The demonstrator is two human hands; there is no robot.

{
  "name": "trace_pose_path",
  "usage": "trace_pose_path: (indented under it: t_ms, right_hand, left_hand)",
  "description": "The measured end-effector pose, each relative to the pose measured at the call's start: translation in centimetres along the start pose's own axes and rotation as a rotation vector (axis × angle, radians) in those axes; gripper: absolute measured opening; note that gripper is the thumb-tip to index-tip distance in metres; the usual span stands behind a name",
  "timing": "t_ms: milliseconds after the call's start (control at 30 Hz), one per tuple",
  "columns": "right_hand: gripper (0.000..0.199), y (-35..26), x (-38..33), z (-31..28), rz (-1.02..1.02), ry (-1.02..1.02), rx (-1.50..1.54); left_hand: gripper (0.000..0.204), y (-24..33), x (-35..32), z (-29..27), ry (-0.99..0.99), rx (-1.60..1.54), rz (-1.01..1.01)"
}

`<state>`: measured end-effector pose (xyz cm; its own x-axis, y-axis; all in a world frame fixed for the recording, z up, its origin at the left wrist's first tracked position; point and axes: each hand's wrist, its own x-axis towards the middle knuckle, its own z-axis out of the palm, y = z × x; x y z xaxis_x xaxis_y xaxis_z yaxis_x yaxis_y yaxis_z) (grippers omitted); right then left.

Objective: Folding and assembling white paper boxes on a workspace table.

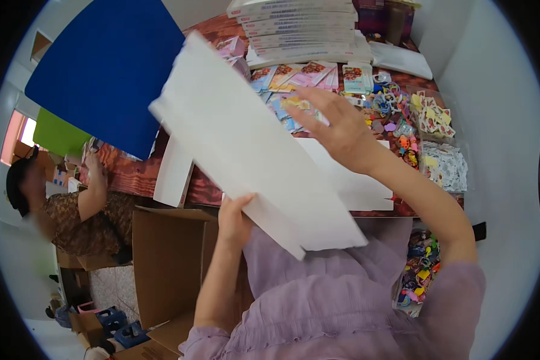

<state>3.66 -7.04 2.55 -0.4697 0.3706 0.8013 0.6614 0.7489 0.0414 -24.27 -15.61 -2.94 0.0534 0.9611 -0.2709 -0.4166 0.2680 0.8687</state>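
Left hand (234, 223) partly hidden behind white card (246, 135), stacked boxes (303, 33) cut off above

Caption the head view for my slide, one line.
The left hand grips a long white cardboard piece; the open right hand is raised beside it.

Dusty lilac dress (324, 294), thin gathered cloth, narrow frilled seam (324, 337) across the front, loose, sheer-looking sleeves (453, 297) ending near the elbows, bare hands (346, 129).
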Motion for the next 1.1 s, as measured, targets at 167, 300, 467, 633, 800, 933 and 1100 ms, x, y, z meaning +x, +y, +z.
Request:
trace_pose_path:
  t_ms: [167,300,467,633,800,933,1100]
  right_hand:
    - [0.023,0.3,0.4,-0.9,-0.183,0.133,-0.104]
    - [0.017,1.0,0.4,-3.1,-0.249,-0.01,-0.218]
    - [0.015,0.8,-1.9,-5.2,-0.316,-0.165,-0.206]
    - [0.026,-2.4,-5.4,-6.0,-0.304,-0.445,-0.124]
    - [0.014,-6.1,-7.8,-3.0,-0.132,-0.415,-0.173]
    - [0.015,-7.2,-8.7,-1.5,-0.025,-0.443,-0.179]
    - [0.018,-7.7,-10.3,-1.1,0.02,-0.45,-0.155]
  left_hand:
    - [0.058,0.1,8.1,-0.2,-0.175,0.076,-0.133]
    - [0.056,-0.4,12.8,0.6,-0.418,0.09,-0.305]
    - [0.052,-0.3,15.9,3.7,-0.667,0.201,-0.471]
    - [0.042,0.6,18.6,7.8,-0.729,0.915,-0.217]
    - [0.037,-0.4,21.2,10.8,-0.929,1.509,0.311]
    - [0.031,-1.5,20.4,10.5,-0.84,1.629,0.414]
    - [0.028,-1.8,12.2,7.0,-0.689,1.308,0.867]
